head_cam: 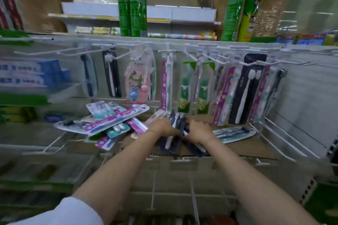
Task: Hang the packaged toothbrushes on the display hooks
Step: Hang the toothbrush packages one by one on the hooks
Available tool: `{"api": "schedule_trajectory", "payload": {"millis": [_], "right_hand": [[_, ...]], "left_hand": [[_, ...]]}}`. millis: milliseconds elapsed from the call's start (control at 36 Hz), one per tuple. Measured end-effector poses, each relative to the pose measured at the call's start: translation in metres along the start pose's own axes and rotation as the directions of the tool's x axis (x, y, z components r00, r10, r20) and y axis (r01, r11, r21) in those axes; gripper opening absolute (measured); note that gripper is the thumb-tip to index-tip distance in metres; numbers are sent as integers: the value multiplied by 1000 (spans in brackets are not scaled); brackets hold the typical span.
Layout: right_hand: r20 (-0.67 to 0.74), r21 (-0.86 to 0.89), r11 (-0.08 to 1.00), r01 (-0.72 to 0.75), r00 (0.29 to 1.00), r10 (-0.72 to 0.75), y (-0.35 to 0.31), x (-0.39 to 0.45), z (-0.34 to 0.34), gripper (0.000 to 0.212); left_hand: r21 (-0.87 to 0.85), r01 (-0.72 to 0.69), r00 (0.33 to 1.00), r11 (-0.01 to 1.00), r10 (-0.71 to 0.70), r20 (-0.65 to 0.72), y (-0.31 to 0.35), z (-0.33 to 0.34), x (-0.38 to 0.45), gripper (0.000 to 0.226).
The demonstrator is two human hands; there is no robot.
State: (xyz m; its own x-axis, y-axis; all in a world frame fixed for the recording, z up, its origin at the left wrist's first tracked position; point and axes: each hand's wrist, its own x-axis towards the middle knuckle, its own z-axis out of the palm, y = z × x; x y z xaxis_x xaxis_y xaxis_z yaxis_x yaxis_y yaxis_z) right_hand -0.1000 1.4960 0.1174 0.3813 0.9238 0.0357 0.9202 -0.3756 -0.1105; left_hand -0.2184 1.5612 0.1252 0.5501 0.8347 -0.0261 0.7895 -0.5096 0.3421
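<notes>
Your left hand (161, 127) and right hand (198, 129) both grip the dark toothbrush packs (174, 138) low over the cardboard tray (243, 147), evidently sorting them before the display hooks (206, 58) above.

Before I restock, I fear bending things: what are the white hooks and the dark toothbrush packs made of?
White display hooks: apparently white-coated metal wire, thin, rigid and glossy. Dark navy toothbrush packs, gripped by left hand and right hand: probably printed card under clear plastic; blur leaves this uncertain.

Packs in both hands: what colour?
Dark navy packs with white brushes, seen in the head view.
</notes>
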Motion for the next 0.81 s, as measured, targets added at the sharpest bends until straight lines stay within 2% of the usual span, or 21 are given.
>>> {"api": "schedule_trajectory", "payload": {"millis": [56,139,222,389,472,556,611,722,806], "right_hand": [[-8,9,998,-58,998,58,-5,1,0,40],[56,-16,994,-111,992,112,-9,2,0,31],[89,-38,989,-140,986,142,-11,2,-1,20],[156,75,980,-185,973,171,-11,1,-5,41],[181,145,969,-200,968,173,-12,1,-5,49],[104,258,945,-202,978,181,-8,0,-6,40],[53,291,939,-186,983,178,-5,0,-8,45],[130,244,960,-136,986,106,-6,-11,-9,62],[164,221,971,-93,985,57,-7,-20,-6,49]], "left_hand": [[-66,-38,999,997,36,-27,1,-2,1,56],[-188,-36,999,982,30,-37,1,-7,-3,52],[-315,-20,999,949,11,-31,-3,-12,-7,39],[-563,5,1000,826,-11,-7,-5,-17,-14,28],[-636,25,1000,771,-25,10,-9,-20,-15,17],[-670,34,999,742,-19,29,-8,-25,-21,12],[-675,14,1000,737,-6,15,-6,-27,-24,24],[-681,40,999,732,-31,26,-5,-23,-26,27],[-720,100,995,687,-70,71,-3,-20,-29,24]]}}
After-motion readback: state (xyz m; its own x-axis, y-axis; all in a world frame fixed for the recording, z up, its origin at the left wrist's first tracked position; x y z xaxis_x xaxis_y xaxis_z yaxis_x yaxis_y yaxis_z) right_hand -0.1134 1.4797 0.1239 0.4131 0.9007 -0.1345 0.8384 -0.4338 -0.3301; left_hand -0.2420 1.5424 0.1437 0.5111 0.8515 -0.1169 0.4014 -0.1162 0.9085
